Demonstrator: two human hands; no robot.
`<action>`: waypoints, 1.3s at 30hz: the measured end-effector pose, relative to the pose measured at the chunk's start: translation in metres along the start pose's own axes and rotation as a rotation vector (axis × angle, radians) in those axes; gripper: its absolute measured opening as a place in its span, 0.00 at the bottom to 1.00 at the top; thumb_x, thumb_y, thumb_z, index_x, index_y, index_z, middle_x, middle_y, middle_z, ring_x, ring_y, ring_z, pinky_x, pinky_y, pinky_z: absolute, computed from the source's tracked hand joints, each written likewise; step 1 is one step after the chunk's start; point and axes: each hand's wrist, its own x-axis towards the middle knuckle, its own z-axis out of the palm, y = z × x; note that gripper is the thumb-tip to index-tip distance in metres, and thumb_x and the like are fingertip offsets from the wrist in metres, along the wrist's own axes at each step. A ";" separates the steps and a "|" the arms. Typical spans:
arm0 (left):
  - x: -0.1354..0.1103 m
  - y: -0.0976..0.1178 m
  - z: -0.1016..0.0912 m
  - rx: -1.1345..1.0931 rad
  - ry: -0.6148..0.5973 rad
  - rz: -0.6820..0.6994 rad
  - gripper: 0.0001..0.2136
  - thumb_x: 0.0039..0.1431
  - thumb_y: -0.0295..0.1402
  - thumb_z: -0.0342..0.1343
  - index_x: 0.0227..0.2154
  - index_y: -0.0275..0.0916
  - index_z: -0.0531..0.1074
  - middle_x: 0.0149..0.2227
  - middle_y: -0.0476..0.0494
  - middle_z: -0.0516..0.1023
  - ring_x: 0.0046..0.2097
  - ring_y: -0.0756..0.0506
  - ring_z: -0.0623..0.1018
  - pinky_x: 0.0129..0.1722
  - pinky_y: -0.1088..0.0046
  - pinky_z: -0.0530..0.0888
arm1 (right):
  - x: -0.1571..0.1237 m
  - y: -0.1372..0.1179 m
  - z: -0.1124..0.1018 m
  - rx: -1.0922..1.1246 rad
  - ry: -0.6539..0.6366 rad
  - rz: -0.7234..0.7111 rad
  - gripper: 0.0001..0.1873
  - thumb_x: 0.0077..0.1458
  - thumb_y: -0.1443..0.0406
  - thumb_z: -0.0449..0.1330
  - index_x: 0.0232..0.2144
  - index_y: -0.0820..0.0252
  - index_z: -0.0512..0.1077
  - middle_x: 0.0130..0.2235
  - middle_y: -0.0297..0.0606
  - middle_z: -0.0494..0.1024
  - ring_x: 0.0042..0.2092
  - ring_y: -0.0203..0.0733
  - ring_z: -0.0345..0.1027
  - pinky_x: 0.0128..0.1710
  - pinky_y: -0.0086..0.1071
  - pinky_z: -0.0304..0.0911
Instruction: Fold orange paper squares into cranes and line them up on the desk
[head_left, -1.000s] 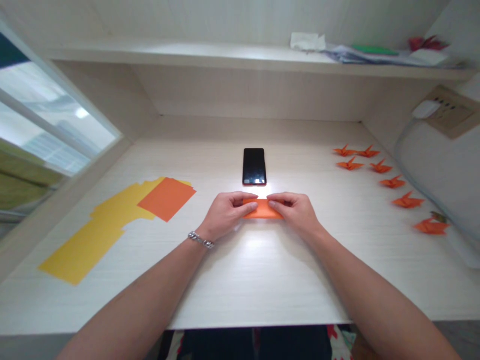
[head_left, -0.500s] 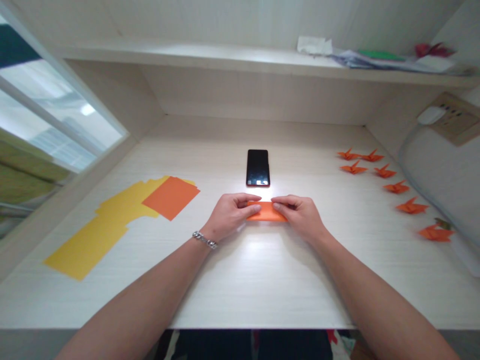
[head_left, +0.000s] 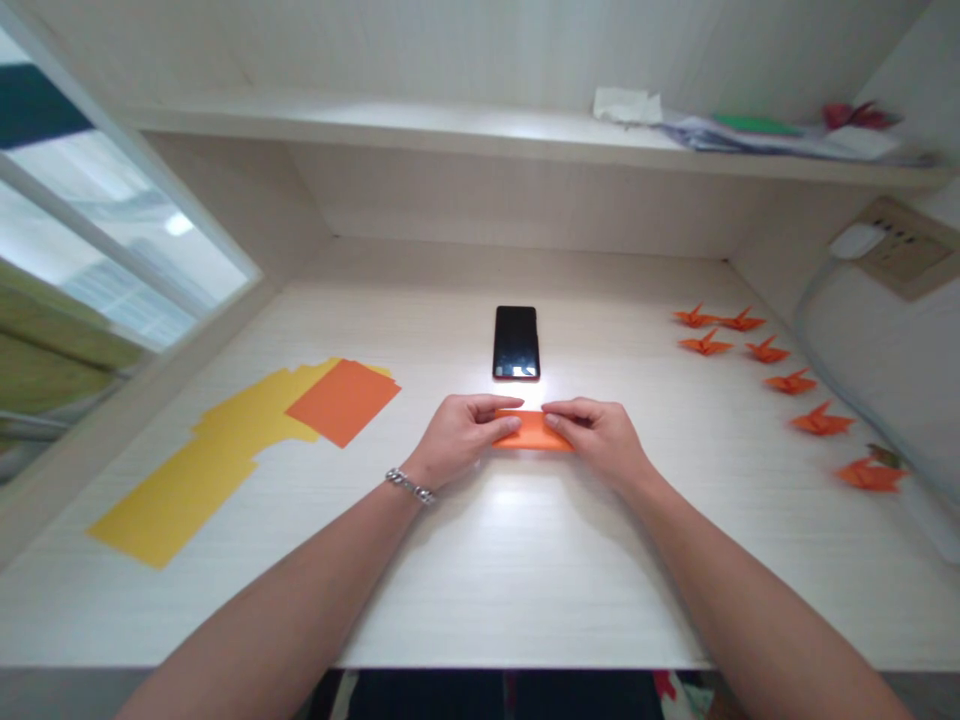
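Observation:
A folded piece of orange paper [head_left: 532,431], now a narrow rectangle, lies between my two hands in front of the phone. My left hand [head_left: 469,433] grips its left end, with the thumb on top and the fingers behind the far edge. At the other end my right hand [head_left: 596,433] pinches the paper in the same way. A bracelet [head_left: 409,486] of silver links circles my left wrist. The fingers hide both ends of the paper.
Beyond my hands lies a black phone [head_left: 517,343]. Yellow sheets [head_left: 176,500] spread at the left, topped by orange square sheets [head_left: 343,403]. Several orange paper cranes [head_left: 823,420] stand along the right side. A shelf [head_left: 450,128] with papers runs above; a cable [head_left: 814,350] hangs from the wall socket.
The whole scene sits slightly lower in the picture, as the camera has tilted a little. Both hands keep their hold on the orange paper, with hardly any other movement.

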 end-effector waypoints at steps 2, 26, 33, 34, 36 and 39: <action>0.000 -0.001 0.000 0.013 0.002 0.010 0.16 0.54 0.37 0.60 0.44 0.36 0.77 0.37 0.41 0.82 0.33 0.48 0.77 0.33 0.73 0.73 | 0.000 0.000 0.000 0.003 0.000 0.004 0.10 0.51 0.65 0.62 0.37 0.56 0.80 0.37 0.38 0.82 0.38 0.43 0.74 0.39 0.34 0.66; -0.005 0.008 0.004 0.072 -0.082 0.064 0.09 0.55 0.35 0.57 0.31 0.35 0.78 0.30 0.44 0.81 0.30 0.49 0.76 0.28 0.76 0.70 | -0.001 -0.002 0.006 0.115 0.051 0.037 0.14 0.46 0.65 0.64 0.38 0.61 0.76 0.32 0.39 0.79 0.31 0.39 0.71 0.31 0.32 0.65; -0.008 0.012 0.007 0.050 -0.036 0.048 0.10 0.56 0.37 0.56 0.30 0.34 0.77 0.29 0.44 0.80 0.28 0.50 0.74 0.26 0.78 0.69 | 0.000 -0.004 0.010 0.346 0.123 0.134 0.16 0.44 0.63 0.66 0.38 0.62 0.74 0.30 0.39 0.80 0.32 0.42 0.74 0.31 0.32 0.67; -0.008 0.011 0.007 0.034 -0.046 0.034 0.10 0.56 0.37 0.56 0.30 0.34 0.77 0.29 0.44 0.80 0.28 0.50 0.74 0.26 0.78 0.69 | 0.000 -0.004 0.010 0.341 0.141 0.135 0.14 0.44 0.63 0.66 0.35 0.62 0.75 0.31 0.40 0.80 0.33 0.42 0.74 0.32 0.33 0.68; -0.007 0.010 0.008 0.003 -0.082 0.020 0.10 0.56 0.37 0.56 0.31 0.34 0.77 0.30 0.43 0.80 0.29 0.50 0.75 0.27 0.77 0.70 | 0.000 -0.005 0.010 0.306 0.147 0.121 0.10 0.44 0.63 0.66 0.31 0.63 0.76 0.32 0.41 0.81 0.34 0.43 0.75 0.34 0.33 0.68; -0.008 0.010 0.010 -0.005 -0.111 0.033 0.10 0.56 0.37 0.56 0.33 0.36 0.78 0.33 0.43 0.81 0.33 0.48 0.76 0.31 0.76 0.71 | -0.001 -0.007 0.011 0.274 0.089 0.113 0.09 0.44 0.64 0.66 0.30 0.62 0.77 0.32 0.41 0.81 0.34 0.43 0.75 0.35 0.34 0.69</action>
